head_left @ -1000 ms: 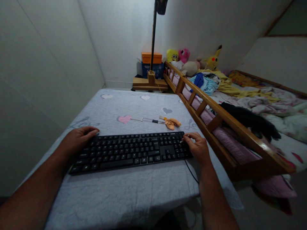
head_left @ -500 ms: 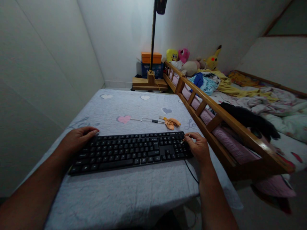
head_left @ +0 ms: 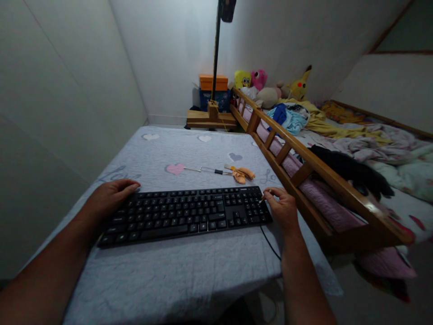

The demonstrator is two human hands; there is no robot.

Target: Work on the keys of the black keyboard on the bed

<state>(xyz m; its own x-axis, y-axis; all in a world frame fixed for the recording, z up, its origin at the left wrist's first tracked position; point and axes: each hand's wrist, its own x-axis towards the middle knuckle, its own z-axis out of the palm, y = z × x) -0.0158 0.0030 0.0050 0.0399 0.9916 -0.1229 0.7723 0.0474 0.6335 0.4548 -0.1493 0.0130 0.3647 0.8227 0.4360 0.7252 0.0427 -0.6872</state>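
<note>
A black keyboard lies across the cloth-covered table, tilted slightly in view. My left hand grips its left end, with the thumb along the back corner. At the number pad, my right hand pinches a thin pale stick that looks like a cotton swab; its tip is at the keys. Behind the keyboard are another thin white stick, a wire keycap puller with a black middle, a small brush and a crumpled orange cloth.
The keyboard cable runs off the table's front right. A wooden bed rail borders the table's right side. Beyond it, clothes and plush toys lie on the bed. A stand with boxes is at the back wall.
My right hand has shifted slightly right with the swab, whose tip still lies over the number pad. The left hand and keyboard stay in place.
</note>
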